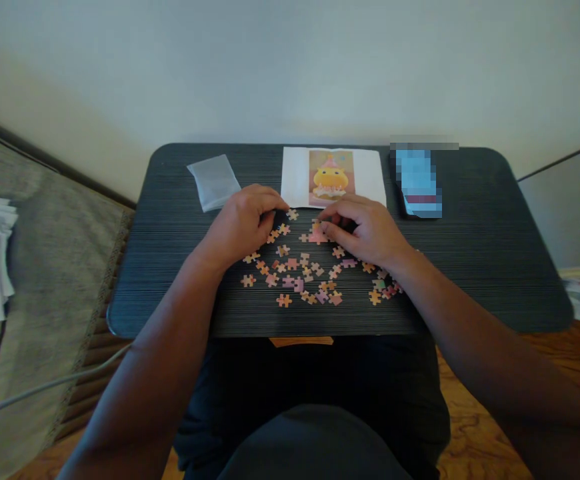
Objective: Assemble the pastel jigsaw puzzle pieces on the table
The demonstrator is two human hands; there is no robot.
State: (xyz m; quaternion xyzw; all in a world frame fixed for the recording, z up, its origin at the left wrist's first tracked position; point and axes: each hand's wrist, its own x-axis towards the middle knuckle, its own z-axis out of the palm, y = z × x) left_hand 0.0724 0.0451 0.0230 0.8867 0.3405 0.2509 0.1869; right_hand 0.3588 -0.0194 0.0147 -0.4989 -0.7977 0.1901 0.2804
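My left hand (pixel 247 220) is on the table with its index finger stretched out, the tip at the edge of a single puzzle piece (pixel 293 215). Its thumb sits apart from that finger, above a few pale orange pieces (pixel 273 236). My right hand (pixel 365 227) is bent, thumb and index finger closing on a puzzle piece at the upper edge of a small pink cluster (pixel 317 235). The fingers partly cover that cluster. Many loose puzzle pieces (pixel 299 285) in pink, orange and purple lie scattered below both hands, some partly hidden by my right wrist.
A white sheet with a picture of a yellow cartoon figure (pixel 331 179) lies at the back of the dark table (pixel 170 293). A clear plastic bag (pixel 215 181) is left of it, a phone (pixel 417 180) right. Behind rises a pale wall (pixel 290 73).
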